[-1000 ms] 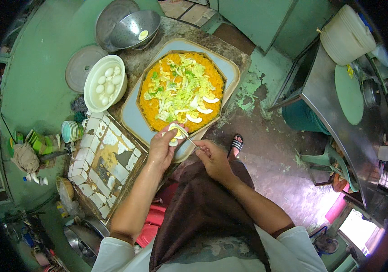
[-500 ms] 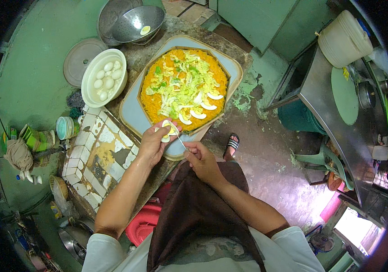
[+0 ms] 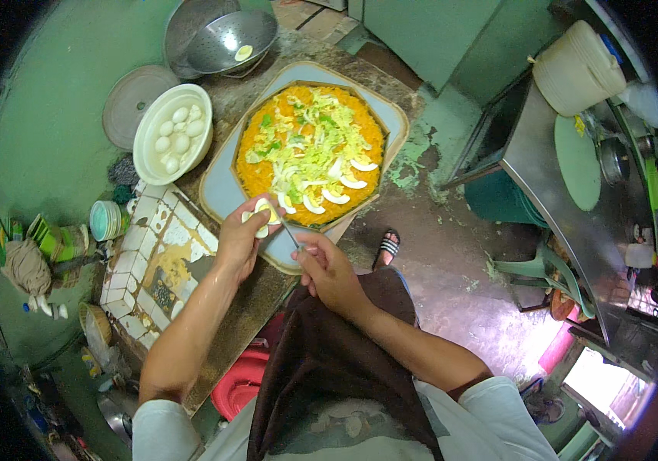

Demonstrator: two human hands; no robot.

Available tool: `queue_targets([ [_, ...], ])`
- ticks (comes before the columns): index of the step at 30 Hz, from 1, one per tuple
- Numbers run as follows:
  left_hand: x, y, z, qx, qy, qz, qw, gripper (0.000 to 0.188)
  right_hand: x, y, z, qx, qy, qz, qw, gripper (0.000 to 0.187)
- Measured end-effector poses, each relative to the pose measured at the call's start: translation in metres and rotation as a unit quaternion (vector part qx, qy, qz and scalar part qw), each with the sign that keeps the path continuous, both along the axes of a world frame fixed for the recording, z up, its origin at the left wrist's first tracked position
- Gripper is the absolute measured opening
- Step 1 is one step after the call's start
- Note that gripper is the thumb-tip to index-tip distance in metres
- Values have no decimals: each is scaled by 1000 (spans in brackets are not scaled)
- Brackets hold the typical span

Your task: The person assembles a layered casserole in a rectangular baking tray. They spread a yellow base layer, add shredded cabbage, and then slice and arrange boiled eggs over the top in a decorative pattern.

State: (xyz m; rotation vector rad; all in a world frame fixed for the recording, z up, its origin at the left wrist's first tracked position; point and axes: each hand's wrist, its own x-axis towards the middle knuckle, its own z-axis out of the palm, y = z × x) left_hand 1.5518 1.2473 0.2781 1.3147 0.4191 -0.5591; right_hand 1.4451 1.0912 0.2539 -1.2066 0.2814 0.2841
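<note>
My left hand (image 3: 241,234) is closed around cut boiled egg pieces (image 3: 272,213), white with yellow yolk, just off the near-left edge of the dish. In my right hand (image 3: 327,267) is a thin knife (image 3: 289,230), its blade pointing toward the egg. The dish is an octagonal tray of orange noodles (image 3: 256,165), heaped with shredded pale green leafy vegetable (image 3: 321,138). Several white egg wedges (image 3: 336,197) lie along its near and right side. One wedge (image 3: 286,204) lies right beside my left fingers.
A pale blue board (image 3: 217,184) lies under the dish on a worn counter. To the left stands a white bowl (image 3: 141,150) of peeled eggs. Behind it are a metal colander (image 3: 217,46) holding a half egg (image 3: 243,53), and a round grey lid (image 3: 125,104). A metal table (image 3: 533,165) stands at right.
Both hands have shifted left and slightly away from the dish with the egg and knife. An egg wedge now shows at the near-left end of the row, where my left hand was.
</note>
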Motion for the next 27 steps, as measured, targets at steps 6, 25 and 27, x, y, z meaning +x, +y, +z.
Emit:
queue_targets([
  [6, -20, -89, -19, -277, 33, 86, 957, 42, 14, -106, 17, -357, -149, 41, 921, 29],
  [25, 10, -228, -30, -203, 17, 365, 909, 33, 151, -260, 36, -251, -110, 358, 893, 26],
  [27, 15, -240, -27, -241, 13, 392, 888, 31, 162, -271, 29, -281, -196, 359, 868, 25],
])
